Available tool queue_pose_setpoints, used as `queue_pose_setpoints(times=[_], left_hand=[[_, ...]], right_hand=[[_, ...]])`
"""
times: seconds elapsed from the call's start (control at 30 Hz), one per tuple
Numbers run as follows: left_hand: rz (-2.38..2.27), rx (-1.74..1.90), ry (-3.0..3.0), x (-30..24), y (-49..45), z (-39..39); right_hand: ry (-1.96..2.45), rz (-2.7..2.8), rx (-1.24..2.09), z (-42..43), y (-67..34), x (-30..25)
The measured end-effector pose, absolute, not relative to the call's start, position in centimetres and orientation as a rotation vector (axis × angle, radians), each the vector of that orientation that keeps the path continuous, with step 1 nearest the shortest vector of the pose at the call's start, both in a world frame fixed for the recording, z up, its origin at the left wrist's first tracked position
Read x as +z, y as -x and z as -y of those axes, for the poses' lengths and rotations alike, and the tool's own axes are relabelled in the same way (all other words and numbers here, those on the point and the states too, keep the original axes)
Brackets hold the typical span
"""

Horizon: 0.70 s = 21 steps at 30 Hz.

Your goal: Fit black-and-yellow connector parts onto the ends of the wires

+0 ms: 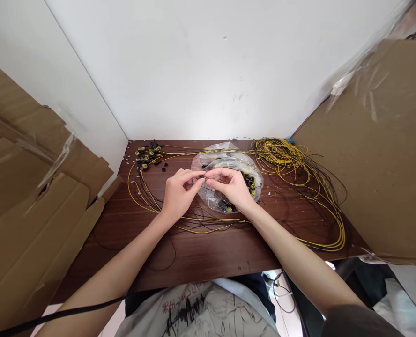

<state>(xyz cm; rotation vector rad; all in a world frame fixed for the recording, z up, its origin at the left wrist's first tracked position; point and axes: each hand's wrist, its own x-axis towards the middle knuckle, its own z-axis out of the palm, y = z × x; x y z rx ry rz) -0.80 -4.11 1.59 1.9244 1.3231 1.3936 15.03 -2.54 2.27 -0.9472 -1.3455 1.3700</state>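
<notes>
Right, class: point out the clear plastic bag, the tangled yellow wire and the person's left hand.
Clear plastic bag [211,199], head view: lower-left film.
Tangled yellow wire [278,151], head view: dense middle.
Left hand [177,193], head view: back of the hand.

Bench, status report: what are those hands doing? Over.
Left hand and right hand pinching a small dark piece, details unclear. Clear bag of yellow-and-black parts beneath. Yellow wires looped around; nothing visibly blocking either hand.
</notes>
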Motion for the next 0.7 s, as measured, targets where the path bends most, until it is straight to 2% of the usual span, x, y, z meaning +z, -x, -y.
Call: queue_pose_setpoints(times=[0.2,0.7], left_hand=[[-1.314,1.390,-1.923,1.61,0.70,4.16],[-1.324,1.361,-1.959,1.51,0.71,4.10]], right_hand=[[0.963,1.387,1.282,2.42,-15.19,2.08],[0.931,1.310,1.345,2.11,-15.22,1.63]])
